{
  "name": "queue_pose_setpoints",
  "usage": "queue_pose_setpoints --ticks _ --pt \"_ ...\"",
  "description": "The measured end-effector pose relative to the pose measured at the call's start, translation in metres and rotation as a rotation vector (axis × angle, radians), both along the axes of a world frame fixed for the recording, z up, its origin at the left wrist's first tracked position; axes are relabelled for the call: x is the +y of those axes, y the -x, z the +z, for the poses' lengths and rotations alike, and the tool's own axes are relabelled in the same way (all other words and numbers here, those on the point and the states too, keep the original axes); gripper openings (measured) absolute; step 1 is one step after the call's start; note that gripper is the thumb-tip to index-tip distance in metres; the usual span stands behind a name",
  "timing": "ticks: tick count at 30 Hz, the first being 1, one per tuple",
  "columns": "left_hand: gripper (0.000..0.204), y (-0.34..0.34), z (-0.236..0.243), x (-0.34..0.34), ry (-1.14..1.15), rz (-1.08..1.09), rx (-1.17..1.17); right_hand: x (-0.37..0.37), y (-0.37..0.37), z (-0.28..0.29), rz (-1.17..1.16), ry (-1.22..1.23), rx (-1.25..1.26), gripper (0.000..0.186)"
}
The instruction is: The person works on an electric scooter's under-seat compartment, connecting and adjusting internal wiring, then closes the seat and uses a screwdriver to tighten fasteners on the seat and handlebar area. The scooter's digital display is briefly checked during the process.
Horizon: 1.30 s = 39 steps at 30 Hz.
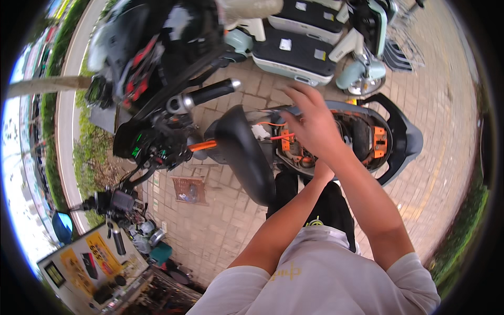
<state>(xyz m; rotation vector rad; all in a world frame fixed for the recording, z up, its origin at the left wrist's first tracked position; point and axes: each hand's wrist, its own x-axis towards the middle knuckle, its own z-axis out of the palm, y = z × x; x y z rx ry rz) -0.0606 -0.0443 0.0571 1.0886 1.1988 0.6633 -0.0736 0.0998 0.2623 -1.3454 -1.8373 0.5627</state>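
An electric scooter's open seat compartment (371,107) shows orange brackets (379,142), orange and red wires (275,137) and dark parts. My right hand (310,115) hangs over its left half with fingers apart and slightly bent. My left hand (323,170) reaches into the compartment's near side under my right arm; its fingers are hidden. The raised black seat (244,160) stands just left of the compartment, with a small white scrap (261,132) beside it.
The handlebar (210,93) and lit dashboard (134,139) are at the left. Parked pale green scooters (294,55) and a black vehicle (173,37) stand beyond. A second handlebar (116,239), a signboard (71,262) and assorted items (160,252) sit at lower left.
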Motion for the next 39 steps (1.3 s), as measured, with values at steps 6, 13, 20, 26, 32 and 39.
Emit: queue_pose_setpoints --ticks 6,13,20,26,32,39 --pt "0.024 0.053 0.045 -0.016 0.175 -0.074 0.128 0.101 0.107 0.045 0.521 0.042 -0.597 0.052" --pt "0.027 0.094 0.051 -0.041 0.285 0.097 0.104 0.125 0.13 0.027 0.479 0.067 -0.773 0.05" --pt "0.022 0.037 0.043 -0.032 0.126 0.021 0.214 0.112 0.137 0.008 0.356 -0.216 -0.745 0.031" --pt "0.022 -0.014 0.045 0.003 0.075 -0.186 0.6 0.124 0.138 -0.009 0.37 -0.18 -0.634 0.036" --pt "0.02 -0.044 0.006 0.002 0.017 -0.144 0.455 0.109 0.146 0.024 0.316 -0.191 -0.523 0.033" --pt "0.017 -0.061 -0.028 -0.009 -0.098 0.028 0.39 0.102 0.129 0.038 0.363 -0.151 -0.561 0.034"
